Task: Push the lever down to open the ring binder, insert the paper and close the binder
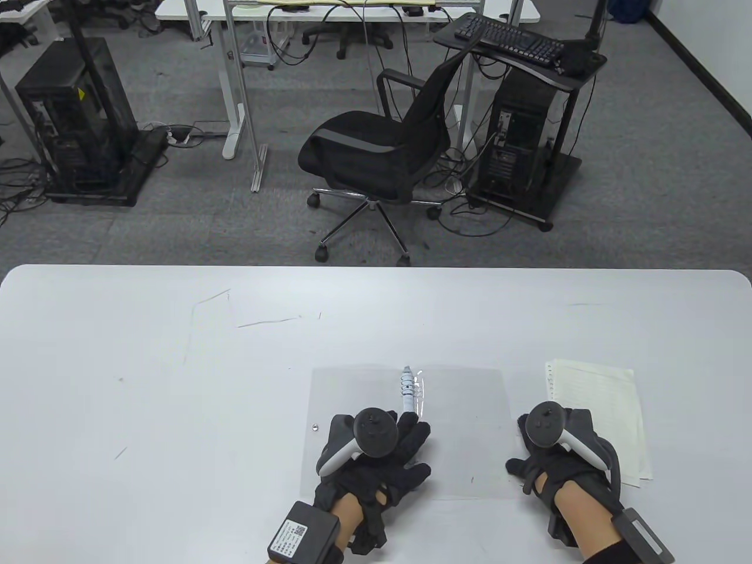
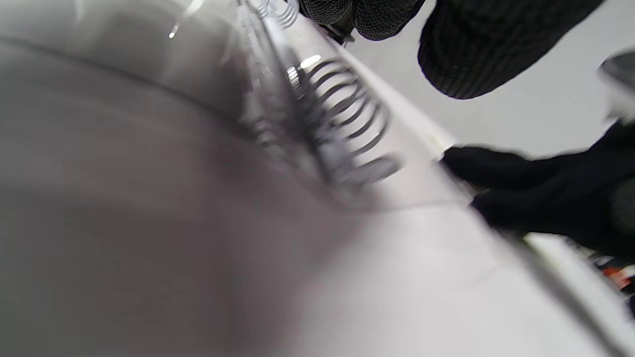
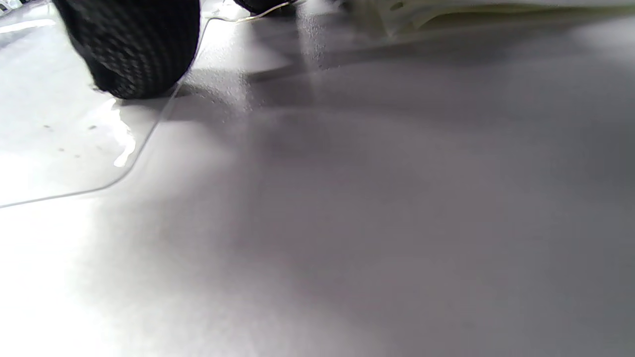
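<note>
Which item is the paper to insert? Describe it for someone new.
On the white table, look to the near right corner, just right of the clear plastic ring binder lying open. The cream lined paper stack lies flat there, partly under the right hand. It alone is opaque, with punched holes along its left edge.

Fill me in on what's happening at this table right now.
A person in sensor gloves is working on a clear-covered ring binder lying open on the white table. The left hand rests on the binder at the near end of its ring spine; whether it is pressing the lever cannot be told. The right hand rests on the table between the binder and the stack of punched paper, a fingertip at the cover's edge. The paper is not yet in the rings.
</note>
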The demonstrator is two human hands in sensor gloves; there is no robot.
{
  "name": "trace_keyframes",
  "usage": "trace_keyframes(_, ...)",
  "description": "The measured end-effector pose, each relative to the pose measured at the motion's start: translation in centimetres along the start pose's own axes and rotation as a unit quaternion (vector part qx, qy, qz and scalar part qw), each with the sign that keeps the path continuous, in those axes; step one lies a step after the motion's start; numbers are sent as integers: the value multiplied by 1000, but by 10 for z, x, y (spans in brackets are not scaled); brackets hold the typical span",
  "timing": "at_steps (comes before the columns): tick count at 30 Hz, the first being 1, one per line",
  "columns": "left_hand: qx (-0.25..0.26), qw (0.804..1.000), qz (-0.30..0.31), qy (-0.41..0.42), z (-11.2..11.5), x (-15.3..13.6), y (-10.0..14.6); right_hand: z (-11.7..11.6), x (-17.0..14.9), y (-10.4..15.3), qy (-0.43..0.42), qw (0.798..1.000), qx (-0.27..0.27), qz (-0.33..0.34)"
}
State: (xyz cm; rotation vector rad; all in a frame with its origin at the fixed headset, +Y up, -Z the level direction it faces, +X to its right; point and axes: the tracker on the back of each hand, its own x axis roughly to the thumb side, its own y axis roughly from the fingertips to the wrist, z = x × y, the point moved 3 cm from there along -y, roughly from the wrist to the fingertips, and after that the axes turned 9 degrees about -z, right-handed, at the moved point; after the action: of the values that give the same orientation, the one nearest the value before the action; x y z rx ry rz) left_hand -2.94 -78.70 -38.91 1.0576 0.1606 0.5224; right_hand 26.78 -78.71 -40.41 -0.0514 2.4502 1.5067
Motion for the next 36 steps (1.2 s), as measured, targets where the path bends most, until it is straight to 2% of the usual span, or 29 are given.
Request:
trace_keyframes(6,-13,999,-7,-42,11,-3,-1,0,1,1,10,1000,-6,-5)
trace_keyframes(12,-20,999,-10,-39,13,-4,-3,1,1,2,18,1000,-14,-10)
trace_keyframes(16,-19,999,-15,-47,14,-2,-2,11,11,7,29,999,-33,-1)
trace_keyframes(19,-19,999,-19,-45,15,-2,-2,33,36,17,-4,997,-69,32)
trace_keyframes(23,-20,999,-21,-45,15,-2,-2,48,89,16,-57,993,-38,100)
trace_keyframes(26,-21,999,-23,-43,16,-2,-2,44,132,3,-57,989,-18,134)
trace_keyframes(31,-26,999,-27,-38,17,-3,-1,29,190,-26,-27,986,-35,160)
trace_keyframes(33,-27,999,-28,-36,17,-3,-1,25,203,-33,-15,986,-42,160)
trace_keyframes(36,-25,999,-30,-39,17,-3,-1,26,212,-37,16,988,-89,129)
